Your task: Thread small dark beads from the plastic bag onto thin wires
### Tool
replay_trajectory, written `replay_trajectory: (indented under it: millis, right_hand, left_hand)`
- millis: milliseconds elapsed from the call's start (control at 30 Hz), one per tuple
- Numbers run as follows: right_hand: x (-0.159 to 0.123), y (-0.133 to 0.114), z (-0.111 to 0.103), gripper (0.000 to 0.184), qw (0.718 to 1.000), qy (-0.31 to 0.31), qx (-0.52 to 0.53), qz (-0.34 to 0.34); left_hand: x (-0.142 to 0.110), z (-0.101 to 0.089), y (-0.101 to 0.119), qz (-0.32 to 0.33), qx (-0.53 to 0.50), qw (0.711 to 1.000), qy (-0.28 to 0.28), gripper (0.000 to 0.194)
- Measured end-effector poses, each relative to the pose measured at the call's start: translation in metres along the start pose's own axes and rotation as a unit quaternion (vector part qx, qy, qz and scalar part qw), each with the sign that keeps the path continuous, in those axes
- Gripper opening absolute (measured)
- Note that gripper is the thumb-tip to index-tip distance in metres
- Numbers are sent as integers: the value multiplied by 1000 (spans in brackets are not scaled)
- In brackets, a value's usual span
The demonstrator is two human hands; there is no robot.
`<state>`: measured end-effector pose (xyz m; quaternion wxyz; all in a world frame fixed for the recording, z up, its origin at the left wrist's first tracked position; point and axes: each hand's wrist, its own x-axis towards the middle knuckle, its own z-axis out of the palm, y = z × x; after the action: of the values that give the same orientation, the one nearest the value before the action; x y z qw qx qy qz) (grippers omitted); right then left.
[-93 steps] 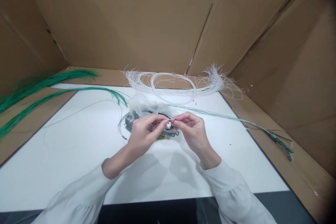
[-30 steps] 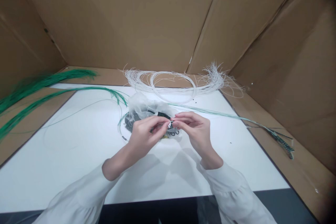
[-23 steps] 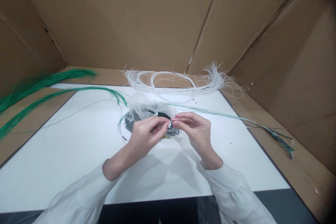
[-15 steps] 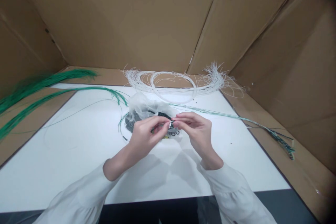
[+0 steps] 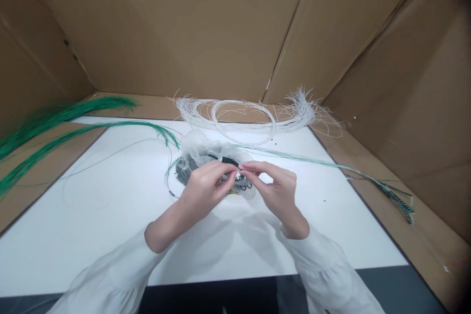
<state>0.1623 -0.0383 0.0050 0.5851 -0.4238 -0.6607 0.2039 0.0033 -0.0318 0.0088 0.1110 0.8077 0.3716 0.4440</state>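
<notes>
Two hands meet above the white board [image 5: 110, 216]: our left hand [image 5: 200, 191] and our right hand [image 5: 274, 189] each pinch shut, thumb against forefinger, on a tiny black-and-white bead piece [image 5: 238, 173] held between their tips, just over a clear plastic bag [image 5: 206, 154] of dark parts. We see white wire loops [image 5: 243, 117] at the far edge, green wire bundles [image 5: 55, 122] to the left and cardboard walls [image 5: 184, 24] all round.
</notes>
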Motion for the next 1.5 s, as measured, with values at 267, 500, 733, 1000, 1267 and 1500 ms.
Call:
replay_trajectory:
  millis: [267,500,733,1000,1267,1500]
  right_hand:
    - [8,4,-3,12,969,-69,122,206]
    - [13,6,-4,18,920,-90,212,318]
    - [12,12,-4,20,895,-109,259,346]
    - [12,11,-5,20,893,-110,262,350]
    - [12,11,-5,19,890,-107,267,353]
    - [10,10,-3,18,908,-80,239,334]
  left_hand:
    - [2,-2,2,-107,-40,992,-52,12]
    - [2,0,1,-191,-137,971,-32,13]
    - [4,0,1,-250,-257,933,-26,16]
    - [1,1,0,-218,-194,956,-14,14]
    - [0,1,-1,-206,-182,961,-11,13]
    - [-1,4,-3,-203,-171,964,-1,13]
